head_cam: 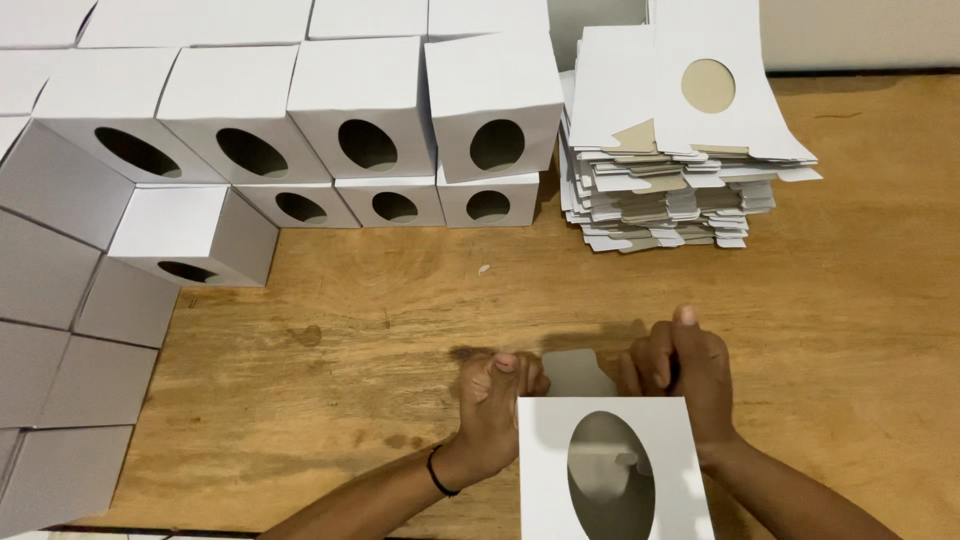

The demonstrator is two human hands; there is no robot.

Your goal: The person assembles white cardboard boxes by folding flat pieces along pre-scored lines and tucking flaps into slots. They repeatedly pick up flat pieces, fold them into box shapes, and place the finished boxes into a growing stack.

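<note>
Head view: hands [590, 385] hold empty white box [610, 465], flap open.

Both forearms are bare, with no sleeves in view; the left hand [492, 405] has a thin black band [438, 472] around its wrist, toward seven o'clock; the right hand [680, 370] wears nothing visible, its wrist plain.

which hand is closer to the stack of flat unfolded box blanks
Right. The right hand is almost straight below the stack of flat blanks; the left hand sits further left and lower.
</note>
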